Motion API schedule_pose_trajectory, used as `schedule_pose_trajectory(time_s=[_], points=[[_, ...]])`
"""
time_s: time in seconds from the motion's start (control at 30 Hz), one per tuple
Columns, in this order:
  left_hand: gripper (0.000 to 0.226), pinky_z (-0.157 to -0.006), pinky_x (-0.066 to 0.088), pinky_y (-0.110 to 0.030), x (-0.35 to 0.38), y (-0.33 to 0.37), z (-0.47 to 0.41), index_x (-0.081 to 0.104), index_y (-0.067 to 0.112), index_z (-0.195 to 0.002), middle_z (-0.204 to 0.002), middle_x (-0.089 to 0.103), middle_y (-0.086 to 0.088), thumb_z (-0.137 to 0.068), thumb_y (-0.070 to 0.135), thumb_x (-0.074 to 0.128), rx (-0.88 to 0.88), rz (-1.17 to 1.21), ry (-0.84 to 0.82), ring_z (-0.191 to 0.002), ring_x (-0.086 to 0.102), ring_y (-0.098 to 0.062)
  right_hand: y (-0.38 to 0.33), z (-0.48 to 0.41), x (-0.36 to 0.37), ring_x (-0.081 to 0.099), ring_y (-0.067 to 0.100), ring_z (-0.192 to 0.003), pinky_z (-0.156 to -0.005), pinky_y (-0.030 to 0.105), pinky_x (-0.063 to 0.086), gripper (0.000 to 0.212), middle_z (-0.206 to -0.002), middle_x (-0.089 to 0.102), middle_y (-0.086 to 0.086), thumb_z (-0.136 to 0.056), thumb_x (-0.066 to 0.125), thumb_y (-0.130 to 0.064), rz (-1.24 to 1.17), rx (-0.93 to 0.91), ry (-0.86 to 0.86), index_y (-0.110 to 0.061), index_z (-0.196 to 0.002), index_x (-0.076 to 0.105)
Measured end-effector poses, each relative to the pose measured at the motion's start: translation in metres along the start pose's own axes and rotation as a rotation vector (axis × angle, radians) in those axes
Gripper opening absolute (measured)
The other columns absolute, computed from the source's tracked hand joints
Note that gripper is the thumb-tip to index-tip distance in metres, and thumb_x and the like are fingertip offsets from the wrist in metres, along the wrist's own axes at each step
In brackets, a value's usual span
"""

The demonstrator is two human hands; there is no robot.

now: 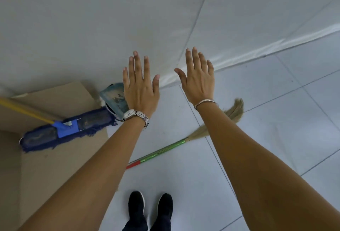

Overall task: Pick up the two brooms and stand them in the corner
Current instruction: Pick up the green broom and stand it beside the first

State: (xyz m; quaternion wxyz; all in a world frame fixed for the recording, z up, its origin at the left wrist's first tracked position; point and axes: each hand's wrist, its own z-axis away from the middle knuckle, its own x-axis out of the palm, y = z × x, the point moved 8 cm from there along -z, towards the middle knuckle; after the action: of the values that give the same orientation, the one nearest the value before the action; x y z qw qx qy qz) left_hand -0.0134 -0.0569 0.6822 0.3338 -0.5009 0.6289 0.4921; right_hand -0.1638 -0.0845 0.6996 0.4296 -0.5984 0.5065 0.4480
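A grass broom (165,150) with a glittery green handle and a red end lies flat on the tiled floor, its straw head (234,112) partly hidden behind my right forearm. A blue dust mop (68,128) with a yellow handle (24,110) rests on cardboard at the left. My left hand (140,91), with a metal watch on the wrist, and my right hand (197,82), with a thin bangle, are both stretched out in front of me, fingers spread, holding nothing and well above the brooms.
A white covered wall (110,19) meets another wall at a corner seam (195,28). Flattened cardboard (55,157) covers the floor at the left. A teal dustpan (115,98) leans by the wall base. My black shoes (150,208) stand on the grey tiles.
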Motion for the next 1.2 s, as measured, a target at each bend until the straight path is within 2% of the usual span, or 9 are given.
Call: schedule_pose_trajectory(time_s=[0.17,0.4,0.6,0.7,0.77,0.93,1.0,1.1,1.2], points=[[0.056,-0.115,0.004,-0.044,0.14,-0.029,0.05,0.013,0.016,-0.146,-0.155,0.007,-0.017,-0.096,0.038,0.025,-0.035,-0.054,-0.152,-0.143,0.007,-0.03,0.017,0.029,0.133,0.03,0.033,-0.136,-0.108,0.046,0.03,0.061,-0.153,0.024,0.015,-0.096,0.03,-0.048,-0.02,-0.032,-0.115,-0.016,-0.145,0.016],[0.058,-0.114,0.009,-0.044,0.331,-0.115,0.174,0.016,0.015,-0.145,-0.155,0.009,-0.015,-0.095,0.043,0.022,-0.206,-0.027,-0.406,-0.142,0.01,-0.03,0.023,0.114,0.343,0.034,0.034,-0.133,-0.105,0.046,0.032,0.066,-0.151,0.029,0.014,-0.093,0.035,-0.052,-0.044,-0.037,-0.342,-0.016,-0.145,0.017],[0.063,-0.111,0.02,-0.049,0.462,-0.206,0.288,0.012,0.022,-0.146,-0.156,0.004,-0.015,-0.092,0.048,0.034,-0.581,-0.003,-0.546,-0.142,0.012,-0.031,0.003,0.198,0.515,0.034,0.029,-0.133,-0.105,0.044,0.03,0.074,-0.149,0.034,0.009,-0.084,0.055,-0.05,-0.112,-0.146,-0.638,-0.021,-0.143,0.023],[0.071,-0.102,0.036,-0.052,0.501,-0.243,0.336,0.018,0.02,-0.145,-0.154,0.013,-0.017,-0.087,0.05,0.047,-0.927,0.107,-0.485,-0.139,0.02,-0.034,-0.017,0.227,0.583,0.036,0.028,-0.132,-0.104,0.044,0.032,0.074,-0.147,0.038,0.007,-0.082,0.06,-0.047,-0.152,-0.207,-0.758,-0.023,-0.142,0.025],[0.076,-0.101,0.037,-0.051,0.517,-0.259,0.362,0.021,0.014,-0.144,-0.15,0.023,-0.021,-0.084,0.043,0.058,-1.208,0.266,-0.357,-0.136,0.026,-0.035,-0.03,0.241,0.618,0.04,0.029,-0.128,-0.102,0.044,0.034,0.072,-0.144,0.043,0.006,-0.082,0.06,-0.048,-0.166,-0.247,-0.846,-0.023,-0.141,0.028],[0.078,-0.097,0.045,-0.046,0.562,-0.266,0.428,0.03,0.009,-0.137,-0.139,0.041,-0.017,-0.076,0.034,0.071,-2.138,0.817,0.068,-0.121,0.047,-0.035,-0.058,0.265,0.681,0.051,0.028,-0.117,-0.095,0.04,0.039,0.062,-0.131,0.054,0.006,-0.081,0.058,-0.053,-0.13,-0.372,-1.08,-0.025,-0.134,0.042],[0.061,-0.094,0.048,-0.042,0.579,-0.264,0.426,0.041,0.006,-0.128,-0.133,0.048,-0.014,-0.079,0.028,0.069,-2.243,1.085,0.088,-0.12,0.049,-0.029,-0.062,0.27,0.691,0.052,0.027,-0.116,-0.095,0.04,0.039,0.059,-0.13,0.055,0.005,-0.081,0.058,-0.054,-0.111,-0.397,-1.121,-0.026,-0.132,0.045],[0.039,-0.087,0.05,-0.038,0.586,-0.272,0.423,0.052,0.003,-0.116,-0.113,0.057,-0.01,-0.082,0.014,0.067,-2.189,1.191,0.042,-0.115,0.053,-0.023,-0.064,0.278,0.702,0.051,0.028,-0.116,-0.095,0.041,0.04,0.057,-0.13,0.053,0.006,-0.083,0.058,-0.049,-0.104,-0.418,-1.163,-0.025,-0.133,0.044],[0.029,-0.089,0.049,-0.041,0.586,-0.273,0.414,0.055,0.003,-0.109,-0.094,0.06,-0.006,-0.082,0.005,0.064,-2.13,1.313,0.129,-0.116,0.053,-0.023,-0.066,0.279,0.703,0.046,0.03,-0.118,-0.095,0.042,0.04,0.057,-0.133,0.047,0.01,-0.086,0.057,-0.039,-0.08,-0.442,-1.165,-0.024,-0.137,0.037]])
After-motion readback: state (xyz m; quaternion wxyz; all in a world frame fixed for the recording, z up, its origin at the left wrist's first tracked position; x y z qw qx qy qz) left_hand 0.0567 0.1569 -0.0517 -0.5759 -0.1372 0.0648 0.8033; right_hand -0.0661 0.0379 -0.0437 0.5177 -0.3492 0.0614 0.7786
